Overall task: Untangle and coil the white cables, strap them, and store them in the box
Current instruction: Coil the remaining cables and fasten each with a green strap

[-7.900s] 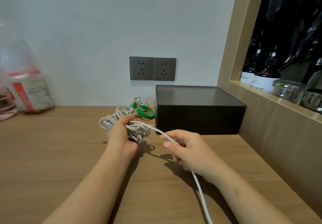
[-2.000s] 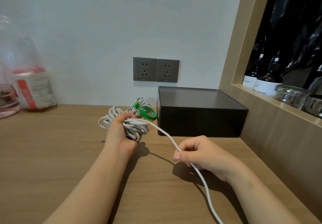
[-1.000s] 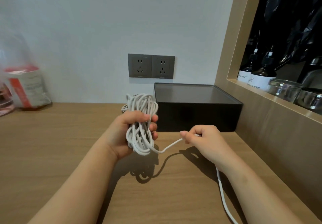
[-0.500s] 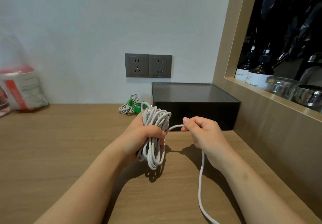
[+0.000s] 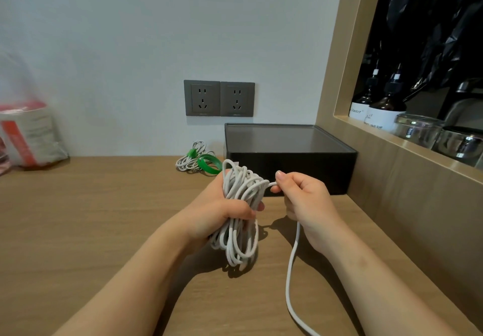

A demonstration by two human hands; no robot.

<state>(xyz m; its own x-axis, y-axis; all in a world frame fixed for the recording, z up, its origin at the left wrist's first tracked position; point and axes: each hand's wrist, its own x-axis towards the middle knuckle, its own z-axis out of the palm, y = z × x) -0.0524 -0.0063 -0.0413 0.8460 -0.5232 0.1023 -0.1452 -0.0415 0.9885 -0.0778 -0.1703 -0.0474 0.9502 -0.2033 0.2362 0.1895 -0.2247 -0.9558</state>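
The box [image 5: 287, 139] is set just beyond both hands, near for storing. The white cable bundle [image 5: 243, 186] is gripped round its middle by the curled left hand [image 5: 219, 212] so that its loops are kept together. The loose tail [image 5: 288, 273] is pinched by the right hand [image 5: 305, 197], probably to be wound on. A green strap [image 5: 209, 164] is left within reach, beyond the left hand.

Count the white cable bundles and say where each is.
2. One large bundle is gripped in the left hand; a smaller green-strapped bundle lies on the desk beside the black box. The box may hide more.

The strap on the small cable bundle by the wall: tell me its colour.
Green strap, seen in the head view.
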